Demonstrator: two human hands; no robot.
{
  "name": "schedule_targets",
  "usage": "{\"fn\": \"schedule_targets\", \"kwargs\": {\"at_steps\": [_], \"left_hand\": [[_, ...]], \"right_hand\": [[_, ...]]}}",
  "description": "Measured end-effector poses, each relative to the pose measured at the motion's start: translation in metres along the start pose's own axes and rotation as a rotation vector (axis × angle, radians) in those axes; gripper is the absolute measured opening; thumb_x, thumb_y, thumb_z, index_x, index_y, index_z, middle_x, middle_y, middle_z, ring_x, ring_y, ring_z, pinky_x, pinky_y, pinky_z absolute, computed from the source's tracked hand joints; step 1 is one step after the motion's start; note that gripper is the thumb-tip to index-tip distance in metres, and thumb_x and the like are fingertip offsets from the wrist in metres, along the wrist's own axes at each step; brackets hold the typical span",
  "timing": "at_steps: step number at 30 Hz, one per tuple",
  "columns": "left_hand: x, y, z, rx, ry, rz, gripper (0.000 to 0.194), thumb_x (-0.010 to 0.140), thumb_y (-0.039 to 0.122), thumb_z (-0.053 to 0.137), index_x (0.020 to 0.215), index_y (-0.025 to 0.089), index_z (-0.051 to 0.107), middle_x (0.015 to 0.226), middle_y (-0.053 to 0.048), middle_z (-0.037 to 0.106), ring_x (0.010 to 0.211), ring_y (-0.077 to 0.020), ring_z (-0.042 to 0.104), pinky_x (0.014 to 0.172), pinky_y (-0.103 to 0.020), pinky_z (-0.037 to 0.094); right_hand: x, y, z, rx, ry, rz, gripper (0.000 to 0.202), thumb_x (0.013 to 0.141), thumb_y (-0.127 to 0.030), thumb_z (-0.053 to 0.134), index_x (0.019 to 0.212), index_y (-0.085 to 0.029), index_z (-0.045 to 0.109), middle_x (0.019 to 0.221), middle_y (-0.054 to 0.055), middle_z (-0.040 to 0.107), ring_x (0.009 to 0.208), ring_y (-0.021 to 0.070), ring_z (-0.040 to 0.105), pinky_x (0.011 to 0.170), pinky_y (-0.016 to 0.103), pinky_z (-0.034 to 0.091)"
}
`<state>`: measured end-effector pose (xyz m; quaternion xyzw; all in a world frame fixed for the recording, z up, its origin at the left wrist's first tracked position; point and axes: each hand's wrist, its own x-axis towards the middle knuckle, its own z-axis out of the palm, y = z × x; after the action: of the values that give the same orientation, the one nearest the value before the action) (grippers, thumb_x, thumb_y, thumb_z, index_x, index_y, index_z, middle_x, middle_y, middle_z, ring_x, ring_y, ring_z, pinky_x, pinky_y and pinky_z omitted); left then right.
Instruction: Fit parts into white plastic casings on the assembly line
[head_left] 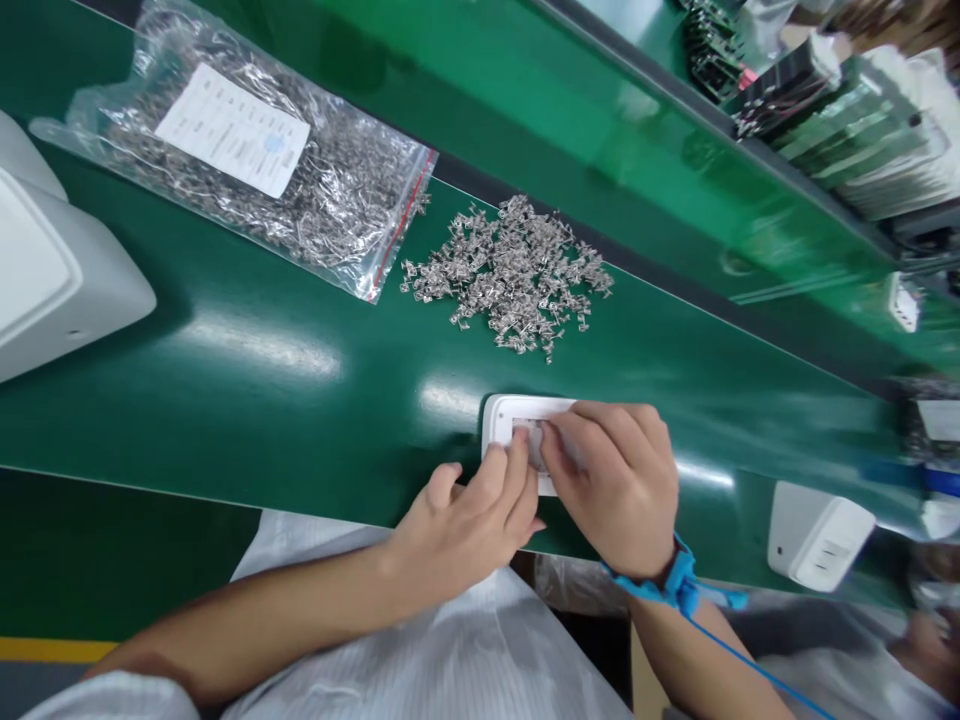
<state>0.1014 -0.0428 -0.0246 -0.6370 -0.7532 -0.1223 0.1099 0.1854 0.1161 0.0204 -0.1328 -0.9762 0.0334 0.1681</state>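
Note:
A white rectangular plastic case (493,412) with a recessed middle lies near the front edge of the green bench, partly covered by both hands. My left hand (476,505) grips its near left side, one fingertip reaching into the recess. Over the right part of the case, my right hand (619,480) is closed in a pinch, its fingertips down at the recess. Whatever those fingertips hold is hidden. A blue wrist strap (682,580) with a cord circles my right wrist. Beyond the case is a loose pile of small bent metal clips (517,270).
A clear zip bag (352,190) of similar metal parts, with a white label, lies at the back left. A large white housing (67,260) stands far left. Another white case (821,535) sits to the right. Circuit boards (847,130) stand on the upper shelf. Another person's hand (934,640) shows far right.

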Motion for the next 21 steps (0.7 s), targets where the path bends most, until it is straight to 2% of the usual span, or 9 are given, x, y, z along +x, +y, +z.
{"fn": "schedule_targets", "kwargs": {"at_steps": [4, 14, 21], "left_hand": [[-0.002, 0.000, 0.001, 0.001, 0.011, 0.009, 0.045, 0.104, 0.046, 0.044, 0.137, 0.019, 0.059, 0.150, -0.007, 0.046, 0.136, -0.0257, 0.032, 0.082, -0.039, 0.033], [0.001, -0.004, -0.001, -0.136, -0.007, 0.007, 0.038, 0.104, 0.045, 0.048, 0.128, 0.020, 0.064, 0.143, -0.004, 0.054, 0.126, -0.0236, 0.041, 0.077, -0.039, 0.033], [0.004, -0.008, -0.007, -0.121, -0.031, -0.001, 0.040, 0.105, 0.047, 0.046, 0.128, 0.019, 0.064, 0.142, -0.006, 0.053, 0.122, -0.0271, 0.043, 0.077, -0.042, 0.035]], "right_hand": [[0.006, -0.001, -0.001, -0.030, -0.042, 0.013, 0.006, 0.100, -0.017, 0.062, 0.097, -0.014, 0.066, 0.100, 0.010, 0.066, 0.086, 0.0265, 0.054, 0.074, 0.040, 0.042], [0.006, -0.002, -0.003, -0.059, -0.118, -0.093, 0.013, 0.105, -0.015, 0.055, 0.097, -0.012, 0.064, 0.101, 0.009, 0.067, 0.090, 0.0271, 0.055, 0.070, 0.040, 0.034], [0.005, 0.006, -0.009, 0.021, -0.123, -0.142, 0.026, 0.109, -0.022, 0.046, 0.095, -0.014, 0.066, 0.096, 0.010, 0.066, 0.088, 0.0266, 0.056, 0.068, 0.041, 0.036]]}}
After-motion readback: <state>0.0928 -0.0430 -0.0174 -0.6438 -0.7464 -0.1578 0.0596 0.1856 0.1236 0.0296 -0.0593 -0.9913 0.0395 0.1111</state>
